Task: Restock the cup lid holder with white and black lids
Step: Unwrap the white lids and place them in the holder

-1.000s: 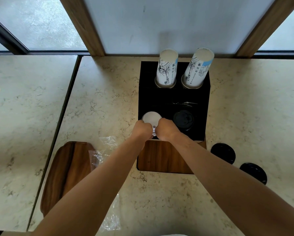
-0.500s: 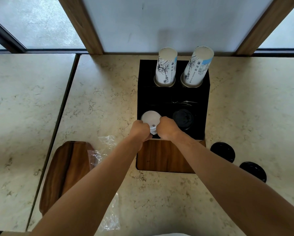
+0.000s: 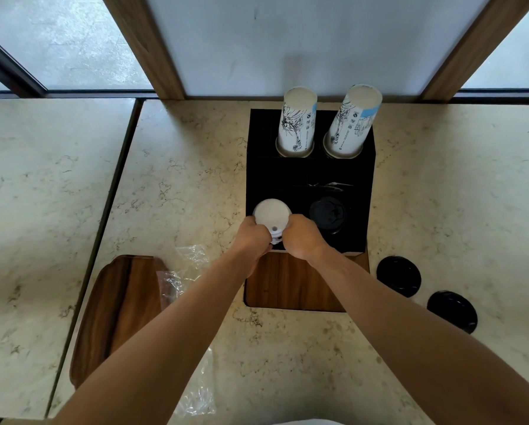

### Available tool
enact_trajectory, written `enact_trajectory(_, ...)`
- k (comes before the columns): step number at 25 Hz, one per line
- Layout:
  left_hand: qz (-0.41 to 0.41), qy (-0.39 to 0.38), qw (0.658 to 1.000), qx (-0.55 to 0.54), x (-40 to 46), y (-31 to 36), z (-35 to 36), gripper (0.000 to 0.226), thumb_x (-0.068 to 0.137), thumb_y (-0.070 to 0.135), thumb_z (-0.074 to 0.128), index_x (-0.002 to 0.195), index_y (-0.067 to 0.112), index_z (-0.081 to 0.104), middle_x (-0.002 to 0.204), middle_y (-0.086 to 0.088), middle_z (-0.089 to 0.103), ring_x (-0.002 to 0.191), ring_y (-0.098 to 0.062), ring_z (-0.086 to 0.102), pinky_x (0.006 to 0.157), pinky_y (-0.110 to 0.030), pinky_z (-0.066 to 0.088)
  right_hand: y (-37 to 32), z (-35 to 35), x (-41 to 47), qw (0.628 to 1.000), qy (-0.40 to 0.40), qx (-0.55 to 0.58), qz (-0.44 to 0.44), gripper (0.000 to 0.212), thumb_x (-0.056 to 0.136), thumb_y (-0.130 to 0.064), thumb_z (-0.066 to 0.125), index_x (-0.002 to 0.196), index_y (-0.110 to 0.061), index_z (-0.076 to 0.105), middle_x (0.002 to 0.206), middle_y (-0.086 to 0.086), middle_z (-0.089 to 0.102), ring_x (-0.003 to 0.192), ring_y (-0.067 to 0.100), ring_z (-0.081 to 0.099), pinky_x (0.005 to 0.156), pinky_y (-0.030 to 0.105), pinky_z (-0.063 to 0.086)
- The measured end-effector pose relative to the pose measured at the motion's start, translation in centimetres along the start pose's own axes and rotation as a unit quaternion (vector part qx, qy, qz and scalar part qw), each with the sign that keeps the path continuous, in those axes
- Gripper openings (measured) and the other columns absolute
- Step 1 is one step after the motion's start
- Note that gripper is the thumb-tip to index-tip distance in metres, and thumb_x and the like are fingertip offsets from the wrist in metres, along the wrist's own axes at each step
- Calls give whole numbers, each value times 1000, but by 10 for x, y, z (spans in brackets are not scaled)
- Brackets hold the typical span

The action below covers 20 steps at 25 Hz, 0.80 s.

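Observation:
A black lid holder with a wooden front stands on the marble counter. A stack of white lids sits in its front left slot. My left hand and my right hand grip that stack from either side at its near edge. Black lids fill the front right slot. Two loose black lids lie on the counter to the right, one nearer the holder and one further right.
Two stacks of printed paper cups stand in the holder's back slots. A wooden tray lies at the left, with crumpled clear plastic wrap beside it. A seam splits the counter at the left.
The white lid stack has risen a little in its slot, with more of its top showing. Both hands keep their grip at its near edge.

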<state>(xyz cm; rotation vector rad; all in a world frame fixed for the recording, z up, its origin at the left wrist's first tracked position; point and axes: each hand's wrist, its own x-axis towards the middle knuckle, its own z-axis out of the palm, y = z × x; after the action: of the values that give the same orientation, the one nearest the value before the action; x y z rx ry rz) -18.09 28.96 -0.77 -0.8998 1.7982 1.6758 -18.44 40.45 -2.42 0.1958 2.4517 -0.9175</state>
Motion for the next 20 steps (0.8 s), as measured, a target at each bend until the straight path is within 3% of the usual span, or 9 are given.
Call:
enact_trajectory(5, 15, -5, 998, 54, 5, -6, -6, 51, 94, -7, 49, 143, 7, 42, 133, -20, 56, 119, -34, 58, 95, -46, 54, 0, 0, -5, 1000, 18, 16, -9, 28, 93, 3, 47, 116, 8, 63, 117, 27, 63, 107, 36, 61, 83, 34, 49)
enact_trajectory(7, 15, -4, 998, 61, 8, -9, -6, 52, 93, -7, 51, 142, 7, 44, 131, -20, 57, 116, -34, 59, 94, -48, 57, -1, 0, -8, 1000, 16, 25, -1, 29, 93, 2, 47, 116, 8, 63, 117, 27, 63, 107, 36, 61, 84, 36, 51)
enact_trajectory(10, 9, -1, 999, 53, 14, -13, -5, 49, 90, -9, 50, 136, 6, 49, 122, -18, 60, 106, -33, 63, 80, -44, 61, -3, -1, -10, 999, 11, 26, 14, 28, 93, -1, 49, 116, 11, 61, 113, 26, 63, 103, 35, 61, 74, 31, 47)
enact_trajectory(13, -16, 22, 998, 60, 21, -12, -2, 39, 92, -6, 49, 129, 4, 56, 112, -19, 65, 96, -32, 65, 87, -48, 60, -6, -2, -11, 1000, 3, 10, 26, 28, 94, -5, 51, 114, 12, 59, 108, 25, 61, 93, 31, 58, 69, 27, 39)
enact_trajectory(15, -37, 36, 996, 79, 26, -10, 0, 34, 94, -4, 51, 127, 1, 57, 120, -24, 64, 104, -37, 63, 92, -50, 57, -10, -3, -10, 999, -18, -8, 26, 24, 95, -4, 49, 109, 11, 62, 107, 24, 62, 96, 33, 60, 60, 25, 38)
enact_trajectory(18, -51, 37, 995, 78, 27, -3, 1, 35, 97, -1, 52, 132, 0, 55, 129, -25, 60, 115, -41, 61, 87, -48, 58, -13, -4, -7, 998, -34, -33, 41, 20, 96, -4, 46, 81, -2, 60, 77, 7, 51, 67, 17, 50, 47, 18, 28)
enact_trajectory(20, -53, 39, 995, 76, 19, 0, 1, 34, 99, 2, 48, 133, 0, 55, 129, -26, 60, 117, -41, 61, 88, -46, 58, -14, -5, -5, 997, -51, -53, 38, 21, 98, -5, 45, 93, 2, 64, 81, 11, 56, 73, 19, 54, 48, 15, 26)
